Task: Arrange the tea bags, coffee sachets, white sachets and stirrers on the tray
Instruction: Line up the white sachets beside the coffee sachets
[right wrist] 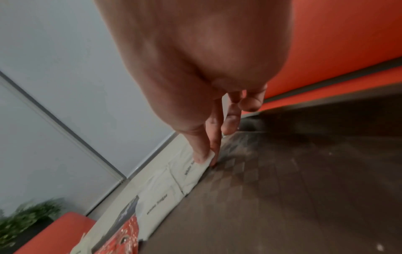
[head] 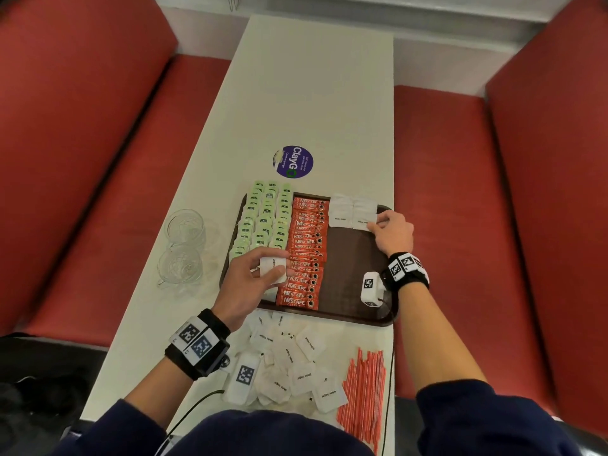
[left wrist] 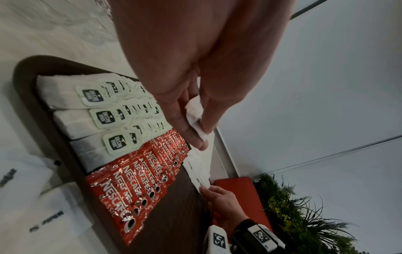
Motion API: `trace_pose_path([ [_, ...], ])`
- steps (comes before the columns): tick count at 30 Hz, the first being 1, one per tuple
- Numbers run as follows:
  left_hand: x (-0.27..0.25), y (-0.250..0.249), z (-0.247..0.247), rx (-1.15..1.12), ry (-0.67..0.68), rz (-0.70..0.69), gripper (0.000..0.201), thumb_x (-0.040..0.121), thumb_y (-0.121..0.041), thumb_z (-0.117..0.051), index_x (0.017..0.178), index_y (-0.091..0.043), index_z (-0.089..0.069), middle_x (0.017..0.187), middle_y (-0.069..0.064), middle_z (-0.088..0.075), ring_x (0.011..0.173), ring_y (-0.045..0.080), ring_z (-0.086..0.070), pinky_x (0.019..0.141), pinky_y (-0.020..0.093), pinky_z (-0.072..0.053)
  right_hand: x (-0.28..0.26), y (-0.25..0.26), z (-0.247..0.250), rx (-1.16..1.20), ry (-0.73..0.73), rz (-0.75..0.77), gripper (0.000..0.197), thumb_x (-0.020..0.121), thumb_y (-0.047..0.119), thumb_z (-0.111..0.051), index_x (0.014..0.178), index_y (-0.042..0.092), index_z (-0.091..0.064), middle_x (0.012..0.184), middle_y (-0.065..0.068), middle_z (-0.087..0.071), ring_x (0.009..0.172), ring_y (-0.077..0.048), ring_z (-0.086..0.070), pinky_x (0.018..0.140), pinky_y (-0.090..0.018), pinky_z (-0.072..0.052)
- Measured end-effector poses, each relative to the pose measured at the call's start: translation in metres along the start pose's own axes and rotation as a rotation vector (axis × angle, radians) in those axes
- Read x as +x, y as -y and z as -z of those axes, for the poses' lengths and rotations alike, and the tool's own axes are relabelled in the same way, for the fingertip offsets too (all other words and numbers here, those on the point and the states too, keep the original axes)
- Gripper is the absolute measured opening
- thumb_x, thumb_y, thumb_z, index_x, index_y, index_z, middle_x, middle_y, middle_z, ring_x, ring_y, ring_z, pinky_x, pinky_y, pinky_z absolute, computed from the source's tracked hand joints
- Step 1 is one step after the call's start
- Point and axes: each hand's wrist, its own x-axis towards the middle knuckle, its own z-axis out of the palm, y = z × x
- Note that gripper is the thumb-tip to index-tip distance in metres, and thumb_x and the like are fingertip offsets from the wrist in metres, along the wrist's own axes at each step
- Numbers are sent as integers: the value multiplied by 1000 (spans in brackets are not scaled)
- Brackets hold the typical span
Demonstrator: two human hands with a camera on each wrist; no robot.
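Head view, left to right: tea bags (head: 263, 218) fill the tray's (head: 348, 311) left side in three columns, coffee sachets (head: 304, 255) run in one column beside them, and the right half is bare brown except for a row of white sachets (head: 352, 212) at the far edge. Left hand (head: 253, 281) hovers over the near coffee sachets, thumb and fingers pinching a held sachet (head: 272, 266) (wrist cam shows it crumpled between them, (left wrist: 195, 118)). Right hand (head: 393, 233) sits at the far right of the tray, thumb and forefinger pinching the corner of the rightmost sachet (right wrist: 195, 170) in that row, other fingers curled.

Key relation: the open slot lies forward and right of the left hand, just near-side of the laid row. Laid sachets have long axes running away from the person, so the held one likely needs the same heading. Right hand is nearer the slot but busy; left must cross over the coffee column.

Loose pile (head: 289, 363) and stirrers (head: 363, 390) wait on the table (head: 296, 77) near the body, off the tray.
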Motion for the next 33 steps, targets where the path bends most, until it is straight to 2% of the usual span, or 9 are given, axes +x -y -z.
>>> trace_pose_path([
  [7, 0, -4, 5, 60, 4, -37, 25, 91, -14, -86, 112, -27, -81, 123, -7, -79, 117, 11, -73, 94, 31, -62, -7, 15, -5, -128, -72, -62, 16, 95, 40, -75, 104, 28, -69, 115, -7, -75, 119, -34, -65, 104, -43, -48],
  [10, 2, -3, 5, 56, 13, -33, 28, 89, -16, -88, 113, -29, -81, 123, -4, -79, 118, 20, -74, 97, 39, -62, -15, 18, -7, -167, -108, -64, 24, 96, 41, -75, 110, 24, -65, 119, -10, -72, 121, -38, -62, 103, -47, -48],
  [13, 1, -5, 3, 30, 31, -26, 37, 84, -19, -92, 117, -29, -79, 125, 1, -78, 115, 27, -76, 95, 44, -64, -32, 30, -4, -145, -186, 56, 28, 97, 38, -73, 115, 21, -62, 119, -7, -70, 116, -35, -62, 95, -48, -50],
  [15, 0, -7, 1, 31, 45, -28, 43, 83, -14, -93, 120, -29, -77, 126, 0, -78, 112, 25, -78, 92, 43, -65, -55, 48, 0, 6, -111, 168, 24, 100, 40, -72, 112, 21, -66, 110, 1, -73, 106, -22, -69, 84, -37, -55],
  [17, 0, -9, -4, 49, 70, -37, 51, 82, -10, -93, 125, -31, -75, 128, -3, -77, 114, 22, -77, 90, 39, -66, -91, 71, 7, 174, 125, 245, 28, 103, 49, -70, 113, 23, -70, 108, 10, -74, 98, -6, -70, 82, -23, -55],
  [21, -1, -11, -10, 108, 124, -49, 76, 78, -13, -97, 138, -39, -59, 121, 1, -77, 106, 22, -79, 92, 38, -65, -152, 97, 11, 146, 562, 414, 34, 99, 67, -65, 115, 39, -76, 108, 19, -75, 100, 3, -68, 87, -25, -52],
  [25, -3, -11, -9, 139, 141, -59, 83, 78, -9, -97, 140, -41, -53, 115, 5, -78, 101, 23, -81, 89, 43, -66, -172, 89, 12, 261, 499, 401, 10, 95, 44, -83, 100, 36, -79, 95, 12, -76, 89, -5, -68, 82, -26, -55],
  [30, -3, -14, -7, 129, 49, -67, 62, 79, -13, -97, 131, -30, -66, 106, 7, -81, 93, 23, -81, 90, 44, -66, -182, 73, 23, 472, 423, 346, 6, 98, 34, -82, 99, 29, -78, 92, 0, -78, 90, -24, -73, 84, -42, -58],
  [33, -2, -13, -9, 143, 41, -70, 53, 80, -15, -96, 126, -25, -71, 103, 3, -83, 96, 21, -81, 93, 46, -65, -189, 65, 26, 488, 421, 328, 8, 98, 33, -82, 105, 29, -79, 96, 4, -81, 91, -15, -75, 86, -39, -59],
])
